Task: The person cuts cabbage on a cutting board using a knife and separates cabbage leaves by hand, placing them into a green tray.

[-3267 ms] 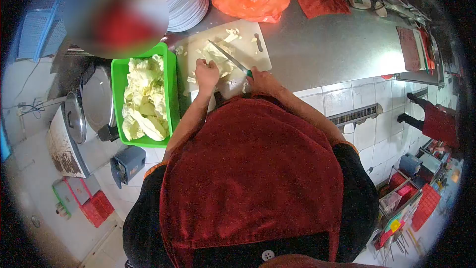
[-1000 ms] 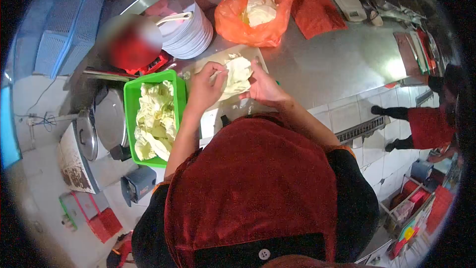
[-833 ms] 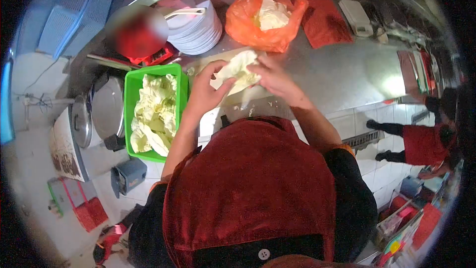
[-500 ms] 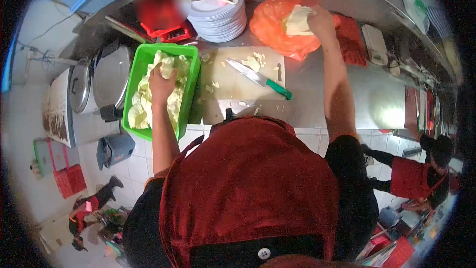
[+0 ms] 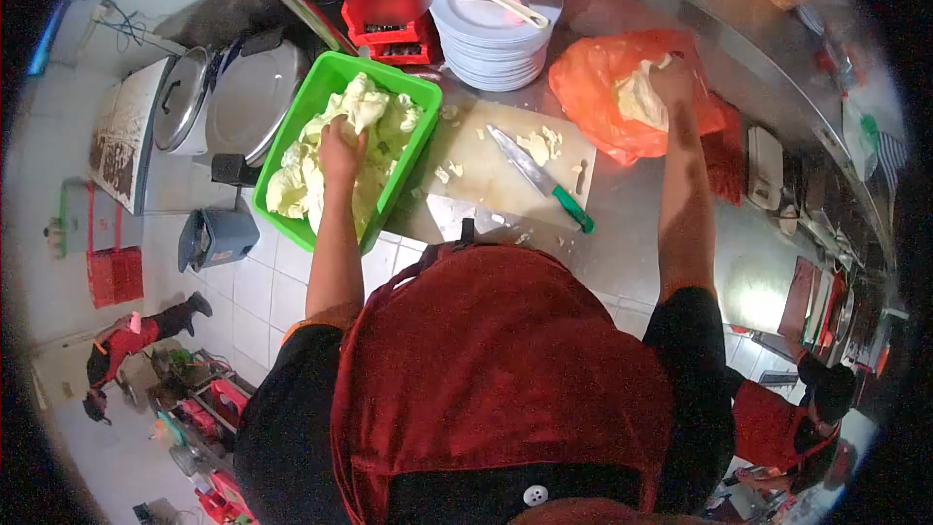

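Note:
My left hand [image 5: 340, 154] reaches into a green plastic tub [image 5: 420, 136], its fingers and thumb curled round a pale cabbage leaf [image 5: 362, 105] on the heap. More pale, crumpled leaves fill the tub. At the far right, my right hand [image 5: 673, 87] is in the mouth of an orange plastic bag [image 5: 593, 73], closed on a pale cabbage leaf [image 5: 637, 97]; its fingertips are partly hidden. Between the hands lies a white cutting board [image 5: 476, 165] with pale scraps. A green-handled knife [image 5: 533, 175] rests across it, the blade pointing away from me.
Behind the board stand a stack of white plates [image 5: 496, 53] with a pale utensil on top and a red crate [image 5: 394, 39]. Large lidded pots [image 5: 255, 97] are left of the tub. A white scale [image 5: 765, 167] sits at right. Another person [image 5: 787, 428] is at lower right, one more at lower left.
The whole view has shifted, so the counter things sit further right. My left hand has closed in on a leaf in the tub. The right hand stays at the bag with its leaf.

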Demonstrator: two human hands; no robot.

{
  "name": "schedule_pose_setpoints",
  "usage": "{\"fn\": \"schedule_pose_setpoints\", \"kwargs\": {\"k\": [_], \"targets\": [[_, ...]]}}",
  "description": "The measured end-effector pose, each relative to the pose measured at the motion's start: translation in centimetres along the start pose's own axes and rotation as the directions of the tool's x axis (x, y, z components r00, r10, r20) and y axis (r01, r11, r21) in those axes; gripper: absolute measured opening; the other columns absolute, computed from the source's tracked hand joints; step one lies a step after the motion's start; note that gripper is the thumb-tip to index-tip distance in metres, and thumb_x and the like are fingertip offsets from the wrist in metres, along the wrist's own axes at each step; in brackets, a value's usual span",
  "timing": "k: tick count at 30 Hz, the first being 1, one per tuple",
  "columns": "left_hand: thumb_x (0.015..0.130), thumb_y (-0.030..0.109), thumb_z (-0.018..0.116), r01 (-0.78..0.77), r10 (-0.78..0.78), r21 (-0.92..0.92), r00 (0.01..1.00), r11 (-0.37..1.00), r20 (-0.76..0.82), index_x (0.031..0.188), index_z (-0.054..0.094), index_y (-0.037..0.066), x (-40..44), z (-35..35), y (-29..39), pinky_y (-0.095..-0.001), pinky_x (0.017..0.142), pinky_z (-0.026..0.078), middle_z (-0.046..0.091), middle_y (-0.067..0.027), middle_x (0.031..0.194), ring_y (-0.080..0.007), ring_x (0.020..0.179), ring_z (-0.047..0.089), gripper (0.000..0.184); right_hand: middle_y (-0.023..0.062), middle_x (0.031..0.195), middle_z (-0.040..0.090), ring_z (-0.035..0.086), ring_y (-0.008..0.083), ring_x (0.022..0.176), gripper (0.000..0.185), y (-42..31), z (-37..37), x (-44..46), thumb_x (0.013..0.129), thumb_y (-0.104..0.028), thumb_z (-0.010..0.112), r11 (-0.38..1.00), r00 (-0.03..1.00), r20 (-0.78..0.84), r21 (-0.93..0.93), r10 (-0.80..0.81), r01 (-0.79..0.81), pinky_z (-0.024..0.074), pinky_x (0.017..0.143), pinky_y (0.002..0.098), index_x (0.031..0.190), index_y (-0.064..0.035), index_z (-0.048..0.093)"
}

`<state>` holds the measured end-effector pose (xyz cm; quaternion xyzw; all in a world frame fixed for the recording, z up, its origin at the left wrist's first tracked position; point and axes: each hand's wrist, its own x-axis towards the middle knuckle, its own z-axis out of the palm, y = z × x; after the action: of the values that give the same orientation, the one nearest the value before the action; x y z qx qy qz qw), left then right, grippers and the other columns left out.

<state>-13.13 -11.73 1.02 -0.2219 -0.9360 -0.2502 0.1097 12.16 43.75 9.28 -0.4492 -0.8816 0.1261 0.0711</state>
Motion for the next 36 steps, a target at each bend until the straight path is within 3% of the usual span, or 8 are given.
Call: {"fn": "schedule_pose_setpoints", "kwargs": {"k": [5, 7, 11, 21, 23, 29, 33, 36], "targets": [[0.089, 0.039, 0.065, 0.164, -0.142, -0.489, 0.987, 0.857, 0.081, 0.114, 0.060, -0.002, 0.1, -3.4, 5.5, -0.0367, 0.075, 0.047, 0.061, -0.0091, 0.097, -0.0206, 0.083, 0.055, 0.048, 0.0215, 0.113, 0.060, 0.057, 0.0392, 0.106, 0.047, -3.8, -2.7, -9.0, 0.082, -0.027, 0.067, 0.952, 0.796, -0.530, -0.079, -0.292, 0.297, 0.0448, 0.092, 0.0463, 0.117, 0.0015, 0.053], [0.096, 0.042, 0.053, 0.448, -0.150, -0.851, 0.894, 0.275, 0.422, 0.117, 0.058, 0.001, -0.4, -5.1, 9.2, -0.0338, 0.080, 0.044, 0.061, -0.0067, 0.106, -0.0179, 0.087, 0.054, 0.047, 0.0210, 0.111, 0.061, 0.056, 0.0412, 0.106, 0.047, -6.3, -1.8, -14.3, 0.083, -0.029, 0.068, 0.878, 0.737, -0.566, 0.047, -0.369, 0.475, 0.0446, 0.092, 0.0466, 0.115, 0.0016, 0.053], [0.098, 0.035, 0.050, 0.647, 0.234, -0.676, 0.761, -0.353, 0.605, 0.120, 0.054, 0.004, -1.7, -2.3, 11.8, -0.0339, 0.082, 0.042, 0.060, -0.0091, 0.114, -0.0195, 0.094, 0.055, 0.038, 0.0229, 0.108, 0.060, 0.057, 0.0425, 0.104, 0.048, -5.4, 5.6, -22.0, 0.079, -0.028, 0.073, 0.902, 0.869, 0.268, 0.245, -0.416, 0.356, 0.0457, 0.091, 0.0488, 0.115, -0.0039, 0.053], [0.096, 0.031, 0.051, 0.820, 0.236, -0.572, 0.549, 0.037, 0.802, 0.125, 0.052, 0.002, -5.8, 0.3, 19.3, -0.0365, 0.083, 0.044, 0.061, -0.0160, 0.122, -0.0284, 0.105, 0.060, 0.041, 0.0216, 0.110, 0.060, 0.060, 0.0379, 0.103, 0.062, 0.8, 13.7, -29.1, 0.078, -0.037, 0.073, 0.959, 0.922, 0.330, 0.259, -0.200, 0.115, 0.0479, 0.088, 0.0490, 0.123, -0.0048, 0.048], [0.095, 0.023, 0.055, 0.841, 0.302, -0.536, 0.532, -0.076, 0.791, 0.124, 0.053, -0.003, -6.7, 1.4, 19.4, -0.0332, 0.079, 0.047, 0.057, -0.0131, 0.121, -0.0261, 0.105, 0.061, 0.038, 0.0171, 0.108, 0.060, 0.062, 0.0295, 0.097, 0.055, -1.5, 10.8, -29.5, 0.086, -0.032, 0.068, 0.790, 0.915, 0.240, 0.601, -0.324, 0.122, 0.0503, 0.084, 0.0441, 0.128, -0.0037, 0.045], [0.098, 0.041, 0.047, 0.609, 0.259, -0.480, 0.417, 0.631, 0.871, 0.129, 0.053, 0.001, -9.9, -3.3, 25.2, -0.0329, 0.094, 0.042, 0.057, -0.0100, 0.121, -0.0189, 0.110, 0.052, 0.051, 0.0071, 0.096, 0.062, 0.064, 0.0137, 0.079, 0.032, -8.5, 2.5, -30.5, 0.097, -0.018, 0.055, 0.235, 0.843, 0.314, 0.945, -0.437, -0.230, 0.0527, 0.066, 0.0282, 0.123, -0.0003, 0.049], [0.100, 0.045, 0.040, 0.595, 0.555, -0.604, 0.295, 0.530, 0.778, 0.144, 0.033, 0.002, -9.8, 0.0, 21.6, -0.0359, 0.094, 0.042, 0.052, -0.0125, 0.133, -0.0217, 0.108, 0.055, 0.062, 0.0081, 0.088, 0.064, 0.063, 0.0110, 0.067, 0.036, -7.2, 2.2, -26.7, 0.095, -0.015, 0.057, 0.400, 0.853, 0.404, 0.878, -0.329, -0.262, 0.0516, 0.057, 0.0261, 0.127, -0.0007, 0.048], [0.100, 0.047, 0.041, 0.466, 0.588, -0.739, 0.450, 0.487, 0.672, 0.146, 0.030, 0.002, -7.7, -3.7, 21.1, -0.0360, 0.092, 0.044, 0.051, -0.0151, 0.137, -0.0245, 0.109, 0.057, 0.065, 0.0147, 0.087, 0.066, 0.067, 0.0237, 0.075, 0.043, -3.6, 0.1, -20.6, 0.090, -0.021, 0.062, 0.630, 0.997, -0.074, 0.774, -0.011, 0.064, 0.0539, 0.065, 0.0359, 0.125, 0.0003, 0.049]]}}
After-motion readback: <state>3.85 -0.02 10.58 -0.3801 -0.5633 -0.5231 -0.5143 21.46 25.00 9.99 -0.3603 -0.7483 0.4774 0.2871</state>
